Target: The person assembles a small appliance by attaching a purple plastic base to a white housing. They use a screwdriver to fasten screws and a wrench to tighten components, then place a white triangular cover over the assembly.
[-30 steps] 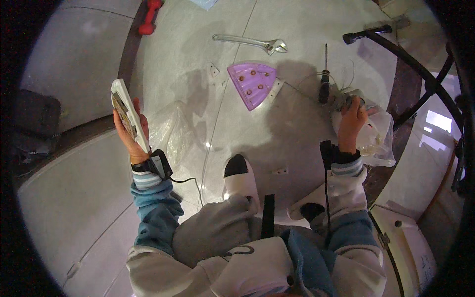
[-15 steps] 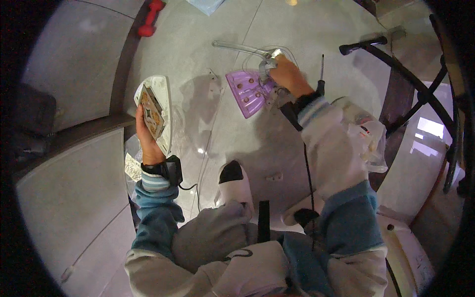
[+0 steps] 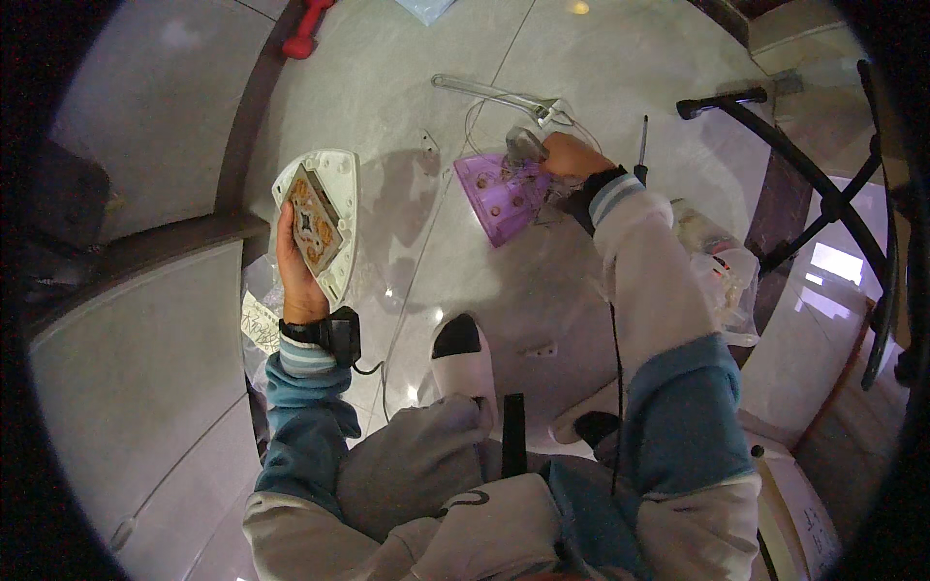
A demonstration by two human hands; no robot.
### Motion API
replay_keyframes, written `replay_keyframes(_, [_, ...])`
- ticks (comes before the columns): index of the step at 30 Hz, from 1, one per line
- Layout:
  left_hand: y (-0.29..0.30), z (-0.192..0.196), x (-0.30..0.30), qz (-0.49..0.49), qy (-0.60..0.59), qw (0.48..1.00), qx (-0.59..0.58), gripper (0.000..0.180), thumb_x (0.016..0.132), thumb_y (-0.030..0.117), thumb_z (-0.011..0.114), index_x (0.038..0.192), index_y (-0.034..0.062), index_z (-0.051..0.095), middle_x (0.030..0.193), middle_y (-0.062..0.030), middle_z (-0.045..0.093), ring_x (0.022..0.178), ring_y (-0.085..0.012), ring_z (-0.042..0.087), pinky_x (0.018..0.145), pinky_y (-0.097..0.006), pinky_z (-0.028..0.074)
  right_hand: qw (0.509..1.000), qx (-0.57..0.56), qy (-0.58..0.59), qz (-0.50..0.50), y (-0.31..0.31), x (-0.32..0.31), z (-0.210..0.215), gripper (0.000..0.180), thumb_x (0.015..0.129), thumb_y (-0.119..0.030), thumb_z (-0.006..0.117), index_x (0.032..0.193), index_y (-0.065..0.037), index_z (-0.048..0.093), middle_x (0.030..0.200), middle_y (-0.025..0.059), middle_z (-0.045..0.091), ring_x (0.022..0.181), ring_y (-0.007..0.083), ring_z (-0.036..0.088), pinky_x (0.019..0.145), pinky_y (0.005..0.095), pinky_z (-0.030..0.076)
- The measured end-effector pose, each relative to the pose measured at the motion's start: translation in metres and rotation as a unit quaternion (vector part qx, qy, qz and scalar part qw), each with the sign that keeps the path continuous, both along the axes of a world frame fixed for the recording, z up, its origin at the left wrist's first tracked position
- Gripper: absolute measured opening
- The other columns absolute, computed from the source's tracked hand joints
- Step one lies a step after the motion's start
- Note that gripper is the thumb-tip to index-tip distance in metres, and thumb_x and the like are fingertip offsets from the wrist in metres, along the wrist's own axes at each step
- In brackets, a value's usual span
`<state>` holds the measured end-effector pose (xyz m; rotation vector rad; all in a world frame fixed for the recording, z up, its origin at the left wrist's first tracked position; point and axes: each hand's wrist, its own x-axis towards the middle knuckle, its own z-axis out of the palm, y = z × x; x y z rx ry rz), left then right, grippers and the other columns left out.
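My left hand (image 3: 299, 269) is closed round the edge of a white plastic shell (image 3: 341, 179). Against that shell, under the hand's thumb side, lies a diamond-shaped metal plate (image 3: 317, 225) with brownish patches. On the far right side of the floor, my right hand (image 3: 579, 158) is closed on a grey part (image 3: 524, 145), whose kind I cannot make out. Just beneath it sits a purple fan-shaped plastic piece (image 3: 496, 208) with several round holes or studs. Thin wires tangle round these. An adjustable wrench (image 3: 484, 91) lies just beyond the right hand.
A screwdriver (image 3: 642, 150) lies right of my right hand. Further right are a clear plastic bag (image 3: 728, 281) and a black metal stand (image 3: 785, 140). A red dumbbell (image 3: 304, 37) rests at the far left. A small flat piece (image 3: 539, 351) lies near my shoes (image 3: 463, 363).
My right hand has drawn slightly nearer with the grey part, uncovering the wrench's head. The left hand has turned the white shell and plate to face up more. The view has shifted a little.
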<state>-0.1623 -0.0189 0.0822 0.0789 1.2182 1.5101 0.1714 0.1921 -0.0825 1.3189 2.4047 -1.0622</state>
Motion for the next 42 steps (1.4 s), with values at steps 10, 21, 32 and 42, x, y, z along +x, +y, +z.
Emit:
replay_keyframes(10, [-0.002, -0.002, 0.003, -0.016, -0.021, 1.000, -0.004, 0.046, 0.092, 0.039, 0.053, 0.128, 0.0106, 0.054, 0.120, -0.0070, 0.061, 0.102, -0.0225, 0.062, 0.089, -0.036, 0.051, 0.986, -0.030, 0.157, -0.049, 0.017, 0.048, 0.112, 0.020, 0.084, -0.019, 0.065, 0.090, 0.000, 0.065, 0.061, 0.0038, 0.054, 0.062, 0.0120, 0.052, 0.058, 0.0289, 0.043])
replay_keyframes(21, [0.004, -0.009, 0.026, -0.047, -0.046, 0.998, -0.022, 0.041, 0.094, 0.032, 0.053, 0.126, 0.0069, 0.053, 0.119, -0.0061, 0.060, 0.106, -0.0214, 0.059, 0.091, -0.036, 0.049, 0.780, -0.200, 0.406, -0.433, 0.042, 0.107, 0.152, 0.021, 0.088, -0.027, 0.063, 0.092, -0.006, 0.064, 0.067, 0.0008, 0.052, 0.051, 0.0104, 0.045, 0.043, 0.0233, 0.036])
replay_keyframes(32, [0.008, -0.041, 0.068, -0.141, 0.026, 0.989, -0.029, 0.038, 0.092, 0.025, 0.059, 0.120, 0.0007, 0.054, 0.112, -0.0102, 0.063, 0.099, -0.0217, 0.063, 0.087, -0.035, 0.051, 0.917, 0.205, 0.167, -0.299, 0.078, 0.171, 0.018, 0.030, 0.081, -0.032, 0.057, 0.084, -0.002, 0.065, 0.074, 0.0175, 0.065, 0.068, 0.0348, 0.064, 0.061, 0.0429, 0.050])
replay_keyframes(42, [-0.006, -0.045, 0.069, -0.117, 0.052, 0.991, -0.044, 0.035, 0.091, 0.020, 0.060, 0.119, 0.0001, 0.056, 0.111, -0.0089, 0.064, 0.099, -0.0192, 0.062, 0.089, -0.032, 0.048, 0.812, 0.376, 0.174, -0.410, 0.153, 0.195, -0.030, 0.031, 0.075, -0.021, 0.072, 0.093, 0.002, 0.062, 0.081, 0.0163, 0.066, 0.073, 0.0335, 0.062, 0.063, 0.0446, 0.049])
